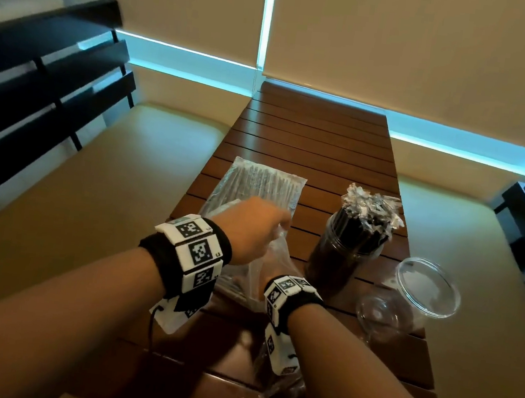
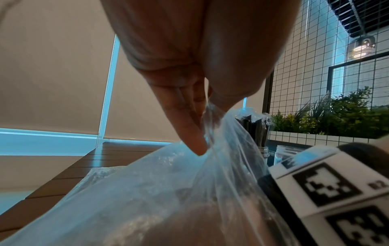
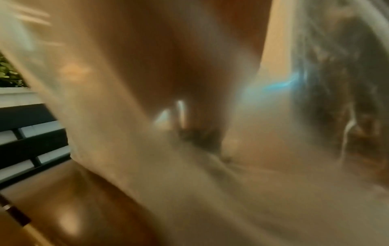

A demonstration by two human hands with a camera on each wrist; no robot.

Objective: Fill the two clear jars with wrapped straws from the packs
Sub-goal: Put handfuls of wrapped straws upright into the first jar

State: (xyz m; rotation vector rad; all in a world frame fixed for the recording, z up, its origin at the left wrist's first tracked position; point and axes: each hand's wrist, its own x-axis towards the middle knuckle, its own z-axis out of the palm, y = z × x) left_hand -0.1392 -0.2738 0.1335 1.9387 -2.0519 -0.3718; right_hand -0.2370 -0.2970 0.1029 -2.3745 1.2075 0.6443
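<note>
1. Table (image 1: 311, 132): slatted brown wood, bearing all the items below.
2. Far pack (image 1: 262, 185): clear plastic with dark straws inside, lying flat beyond the left hand.
3. Near pack (image 2: 147, 191): thin clear bag at the table's near part, its film lifted at the top.
4. Full jar (image 1: 343, 250): upright, right of the packs, packed with wrapped straws (image 1: 371, 211) whose crinkled ends stand above the rim.
5. Empty jar (image 1: 406, 300): clear, lying on its side just right of the full jar, mouth tilted up.
6. Left hand (image 1: 251, 227): thumb and fingers (image 2: 189, 129) pinch the near pack's film, pulling it upward.
7. Right hand: hidden under the bag in the head view, wrist view blurred; finger state cannot be told.
</note>
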